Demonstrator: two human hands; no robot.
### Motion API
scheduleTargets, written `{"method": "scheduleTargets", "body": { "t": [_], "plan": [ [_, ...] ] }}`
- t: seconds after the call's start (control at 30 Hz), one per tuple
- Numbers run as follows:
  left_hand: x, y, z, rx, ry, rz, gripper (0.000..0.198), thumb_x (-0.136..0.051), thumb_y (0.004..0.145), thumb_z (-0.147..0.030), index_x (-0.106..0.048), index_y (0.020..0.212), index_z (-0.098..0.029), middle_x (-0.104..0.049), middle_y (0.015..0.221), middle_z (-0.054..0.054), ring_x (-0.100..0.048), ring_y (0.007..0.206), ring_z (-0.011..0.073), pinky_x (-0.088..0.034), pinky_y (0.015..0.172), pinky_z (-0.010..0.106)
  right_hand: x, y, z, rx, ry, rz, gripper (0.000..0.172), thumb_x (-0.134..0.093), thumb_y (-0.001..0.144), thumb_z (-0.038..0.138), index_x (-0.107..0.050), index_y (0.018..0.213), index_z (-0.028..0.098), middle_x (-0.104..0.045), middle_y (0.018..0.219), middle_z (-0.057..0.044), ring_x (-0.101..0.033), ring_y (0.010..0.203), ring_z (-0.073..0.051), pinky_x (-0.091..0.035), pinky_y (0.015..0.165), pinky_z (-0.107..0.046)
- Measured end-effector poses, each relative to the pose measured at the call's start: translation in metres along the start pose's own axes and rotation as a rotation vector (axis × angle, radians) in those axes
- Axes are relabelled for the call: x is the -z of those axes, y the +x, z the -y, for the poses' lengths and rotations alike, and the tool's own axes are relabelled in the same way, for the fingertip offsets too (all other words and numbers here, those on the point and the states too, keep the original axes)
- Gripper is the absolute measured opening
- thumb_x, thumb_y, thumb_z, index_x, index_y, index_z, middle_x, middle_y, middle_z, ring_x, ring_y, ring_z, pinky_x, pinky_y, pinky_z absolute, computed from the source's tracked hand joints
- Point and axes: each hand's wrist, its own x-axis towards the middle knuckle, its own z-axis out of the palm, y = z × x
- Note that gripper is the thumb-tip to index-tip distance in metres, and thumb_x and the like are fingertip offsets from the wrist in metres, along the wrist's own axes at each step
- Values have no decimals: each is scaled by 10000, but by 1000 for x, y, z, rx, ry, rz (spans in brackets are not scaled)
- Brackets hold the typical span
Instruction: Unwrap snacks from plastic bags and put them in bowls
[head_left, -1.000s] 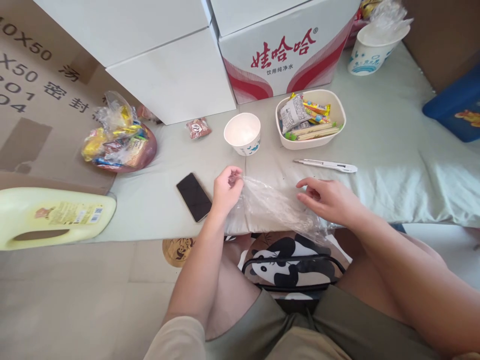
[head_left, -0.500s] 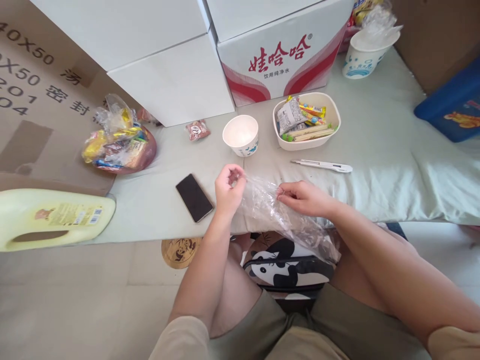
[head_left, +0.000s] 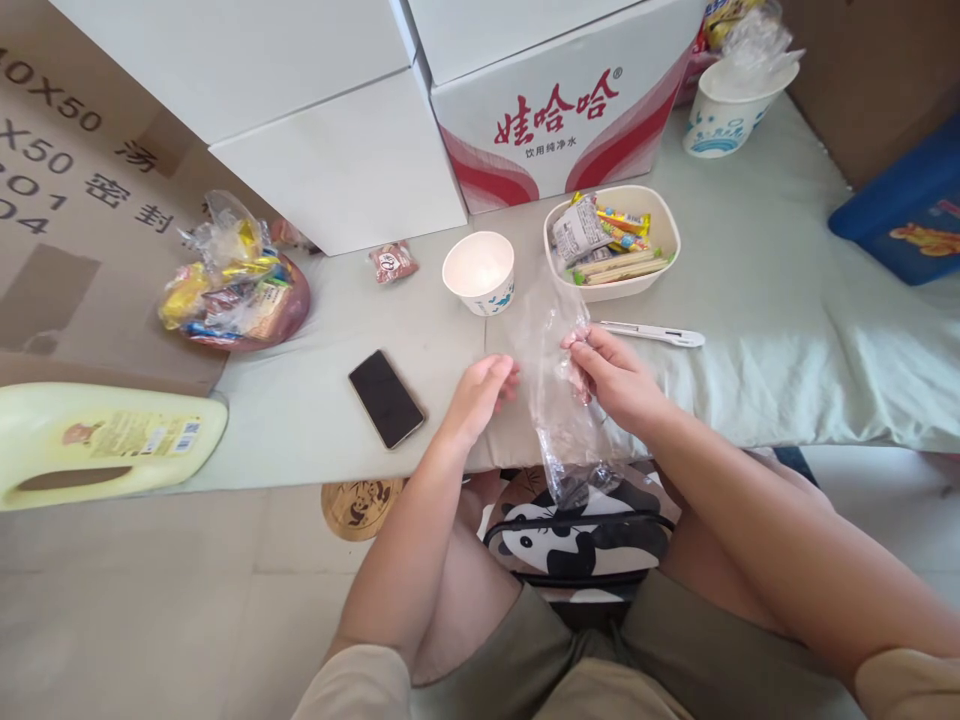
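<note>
From the middle of your view, your phone (head_left: 386, 398) lies dark-screened towards eight to nine o'clock on the pale green cloth (head_left: 787, 300). At nine you have a pale yellow jug (head_left: 180, 415) on its side — handle nearest you. A brown carton (head_left: 45, 290) fills ten, a red-lettered white box (head_left: 555, 130) stands at one, and a blue container (head_left: 900, 215) — partly cut off — sits between two and three.

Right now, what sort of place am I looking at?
Likely a lived-in room doubling as storage: a phone lies on a cloth-covered surface, with white cartons stacked at the back.
</note>
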Motion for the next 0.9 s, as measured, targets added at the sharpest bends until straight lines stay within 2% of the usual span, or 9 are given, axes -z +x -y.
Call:
{"method": "scheduleTargets", "body": {
  "t": [0.1, 0.17, 0.27, 0.37, 0.47, 0.57, 0.63, 0.73, 0.9],
  "plan": [
    [-7, -3, -5, 67, -123, 195, 437, -623, 770, -622, -566, 841, -195, -598, 666, 13, -614, 641, 144, -452, 541, 241, -5, -2, -4, -5, 69, 16, 347, -551, 851, 587, -475, 936, 259, -460, 492, 94, -410, 413, -114, -321, 442, -261],
    [-11, -4, -8, 68, -207, 229, 432, -675, 750, -578, -554, 934, -206, -609, 679, -4, -604, 586, 131, -461, 527, 246, -7, -3, -6, -9, 108, 40, 341, -558, 859, 568, -491, 989, 260, -471, 501, 97, -429, 422, -113, -331, 446, -258],
    [-14, -6, -11, -98, -291, 95, 424, -723, 739, -461, -471, 1010, -254, -622, 762, -37, -568, 541, 97, -467, 527, 244, -5, -4, -7, -24, 128, 53, 345, -554, 874, 535, -497, 1078, 262, -484, 525, 101, -465, 442, -111, -342, 453, -250],
    [-17, -7, -10, -256, -389, -13, 504, -785, 673, -351, -406, 999, -284, -620, 909, -58, -569, 599, 62, -470, 575, 216, -2, -4, -7, -26, 132, 50, 340, -559, 875, 512, -493, 1100, 266, -489, 536, 103, -472, 449, -107, -343, 451, -245],
    [-18, -5, -9, -211, -499, -35, 591, -812, 641, -318, -379, 1043, -298, -636, 970, -67, -557, 574, 42, -444, 562, 197, -1, -3, -9, -20, 146, 50, 332, -563, 873, 499, -505, 1101, 264, -490, 534, 99, -467, 450, -105, -353, 457, -244],
    [-18, 1, -8, -68, -550, -45, 532, -798, 657, -358, -442, 1036, -241, -679, 885, -34, -564, 551, 58, -440, 547, 199, 0, -2, -13, -20, 123, 30, 330, -581, 856, 479, -535, 1097, 257, -550, 622, 67, -512, 515, -110, -398, 499, -254],
    [-18, 4, -7, 19, -508, 3, 458, -797, 651, -376, -520, 962, -186, -688, 798, -7, -580, 558, 74, -452, 555, 206, 0, 0, -16, 0, 45, -1, 310, -622, 823, 457, -579, 1043, 243, -602, 750, 26, -554, 612, -122, -441, 556, -270],
    [-19, 5, -4, 52, -392, 74, 384, -783, 670, -365, -596, 931, -154, -689, 720, 6, -606, 557, 100, -461, 559, 221, 1, 2, -19, 44, -83, -35, 266, -681, 768, 422, -611, 931, 224, -626, 863, -13, -572, 716, -141, -469, 636, -294],
    [-20, 1, -3, -3, -223, 100, 382, -701, 782, -364, -609, 1102, -174, -630, 571, -32, -568, 467, 118, -423, 491, 236, -1, 2, -17, -62, 39, 75, 287, -654, 777, 418, -495, 939, 243, -570, 632, 60, -545, 564, -126, -457, 583, -289]
  ]
}}
